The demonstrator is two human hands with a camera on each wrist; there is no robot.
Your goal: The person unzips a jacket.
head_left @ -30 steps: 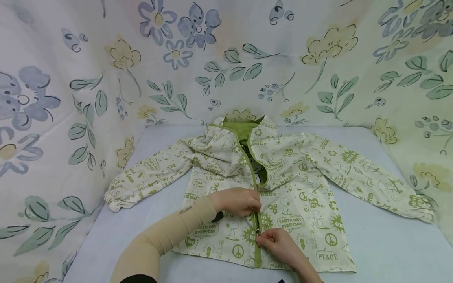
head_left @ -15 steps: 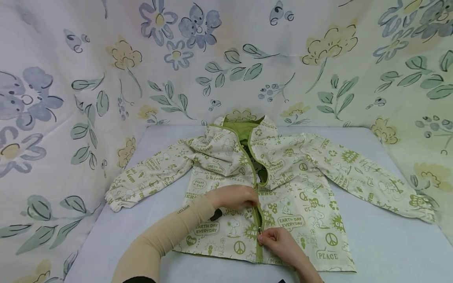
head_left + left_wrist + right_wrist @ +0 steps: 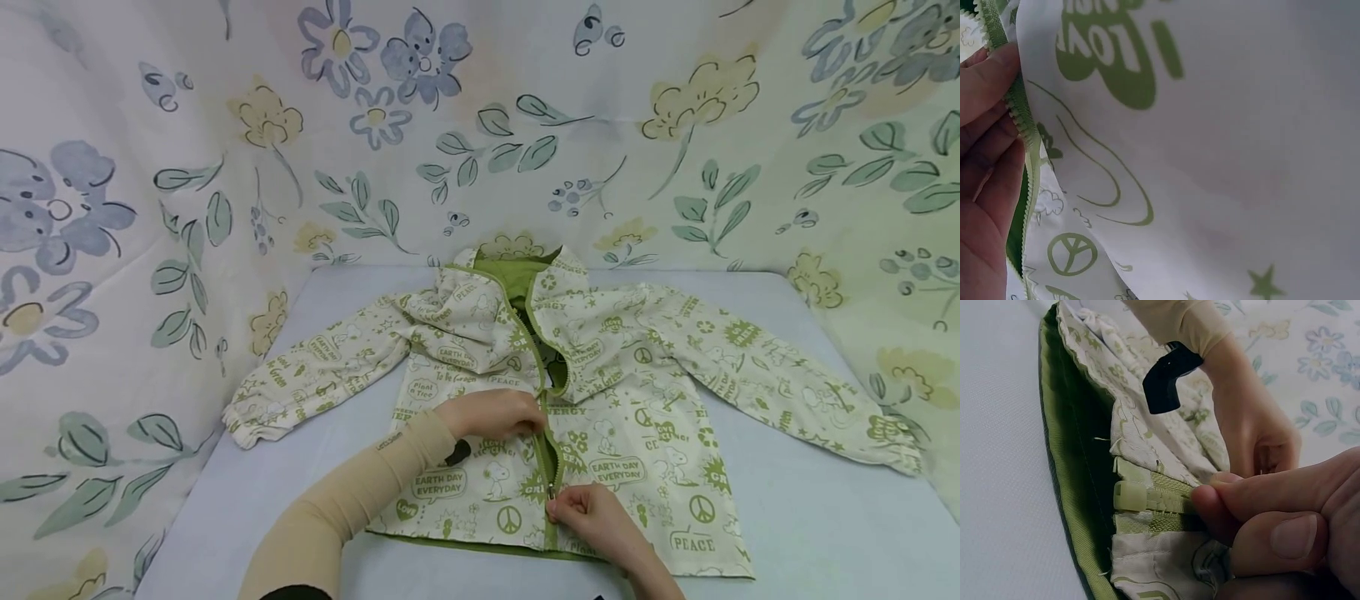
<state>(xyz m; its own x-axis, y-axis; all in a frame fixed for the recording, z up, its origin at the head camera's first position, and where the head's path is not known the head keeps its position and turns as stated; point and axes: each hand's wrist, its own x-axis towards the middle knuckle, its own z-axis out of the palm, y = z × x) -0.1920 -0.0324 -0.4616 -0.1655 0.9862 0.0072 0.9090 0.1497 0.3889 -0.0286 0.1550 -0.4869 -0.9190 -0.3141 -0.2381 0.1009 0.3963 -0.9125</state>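
A cream jacket (image 3: 660, 417) with green print lies spread front up, its neck at the far side. My left hand (image 3: 495, 414) pinches the green zipper edge of the left front, partway down; in the left wrist view the thumb and fingers grip its toothed tape (image 3: 1018, 109). Near the hem, my right hand (image 3: 600, 518) pinches the pull of the zipper slider (image 3: 551, 492). Between both hands the zipper halves stand apart in a narrow gap. The right wrist view shows the pale green bottom stop (image 3: 1130, 495) beside my right fingertips, which hide the slider there.
The jacket lies on a white table (image 3: 840, 533), with its sleeves (image 3: 322, 371) stretched out to both sides. Behind and to the left hangs a flower-patterned curtain (image 3: 480, 125). A green hood lining (image 3: 517, 275) shows at the neck.
My left hand has moved slightly up and left with the zipper edge. A gap has opened above the slider, and the left front's hem has risen, baring green lining. My right hand stays almost still.
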